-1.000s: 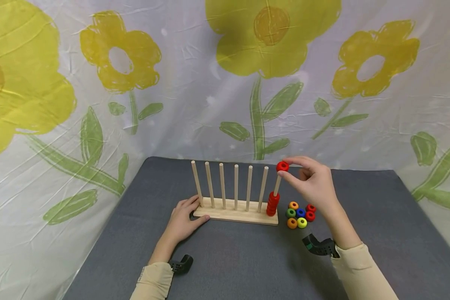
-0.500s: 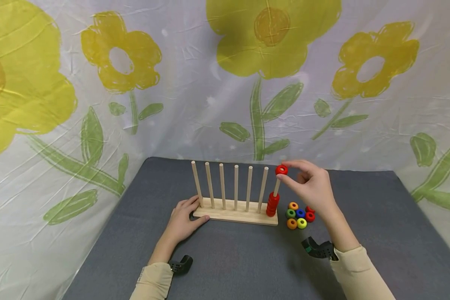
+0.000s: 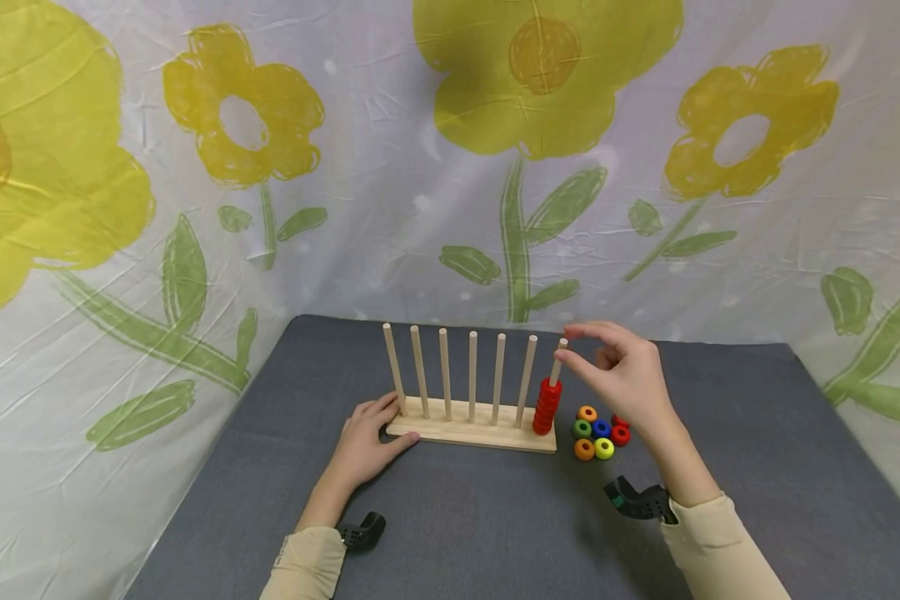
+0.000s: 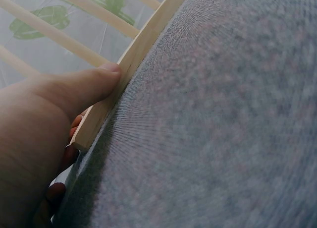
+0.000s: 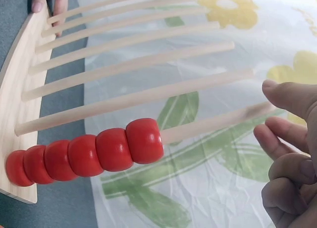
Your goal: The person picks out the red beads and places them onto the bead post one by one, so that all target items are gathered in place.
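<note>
A wooden peg rack (image 3: pixel 457 427) with a row of upright pegs stands on the table. My left hand (image 3: pixel 365 437) grips the left end of its base; in the left wrist view the thumb (image 4: pixel 101 82) lies along the base's edge. Several red beads (image 3: pixel 546 407) are stacked on the rightmost peg (image 5: pixel 213 124), with the peg's upper part bare. My right hand (image 3: pixel 622 367) is at that peg's top, thumb and index finger parted around the tip and holding no bead. Its other fingers (image 5: pixel 287 183) are bent.
Right of the rack lies a cluster of loose beads: orange (image 3: pixel 584 449), yellow (image 3: pixel 603 448), green (image 3: pixel 582 428), blue (image 3: pixel 601 427) and red (image 3: pixel 620 434). A dark grey cloth (image 3: pixel 450 517) covers the table. Behind it hangs a flowered curtain (image 3: pixel 390 208).
The red bead between my right thumb and index finger went onto the rightmost peg, was let go and dropped onto the stack. My left hand has stayed on the rack.
</note>
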`<state>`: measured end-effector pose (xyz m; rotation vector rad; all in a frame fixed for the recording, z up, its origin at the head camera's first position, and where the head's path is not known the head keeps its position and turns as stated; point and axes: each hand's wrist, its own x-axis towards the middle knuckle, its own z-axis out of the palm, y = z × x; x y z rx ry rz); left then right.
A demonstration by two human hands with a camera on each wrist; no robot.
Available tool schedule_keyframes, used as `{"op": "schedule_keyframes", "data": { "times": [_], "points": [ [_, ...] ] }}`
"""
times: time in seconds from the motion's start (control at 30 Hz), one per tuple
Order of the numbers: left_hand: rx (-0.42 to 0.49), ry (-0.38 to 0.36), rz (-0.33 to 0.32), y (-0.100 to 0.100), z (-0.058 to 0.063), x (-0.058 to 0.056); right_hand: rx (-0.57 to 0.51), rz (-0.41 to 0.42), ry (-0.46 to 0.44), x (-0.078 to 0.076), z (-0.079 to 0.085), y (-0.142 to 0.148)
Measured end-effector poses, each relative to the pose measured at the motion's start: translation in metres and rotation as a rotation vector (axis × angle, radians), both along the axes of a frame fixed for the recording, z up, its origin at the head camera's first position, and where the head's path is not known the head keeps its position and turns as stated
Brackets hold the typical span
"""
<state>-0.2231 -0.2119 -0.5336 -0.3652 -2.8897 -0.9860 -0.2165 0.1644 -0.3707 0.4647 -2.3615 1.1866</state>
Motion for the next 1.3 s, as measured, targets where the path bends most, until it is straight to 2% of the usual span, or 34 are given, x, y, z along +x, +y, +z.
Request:
{"op": "schedule_keyframes", "data": {
  "times": [0.57, 1.3],
  "points": [
    [-0.002, 0.002, 0.003, 0.0, 0.0, 0.001, 0.003, 0.001, -0.005, 0.0, -0.002, 0.003],
    [-0.006, 0.003, 0.005, 0.0, 0.0, 0.0, 0.022, -0.042, -0.025, 0.006, -0.015, 0.017]
  ]
}}
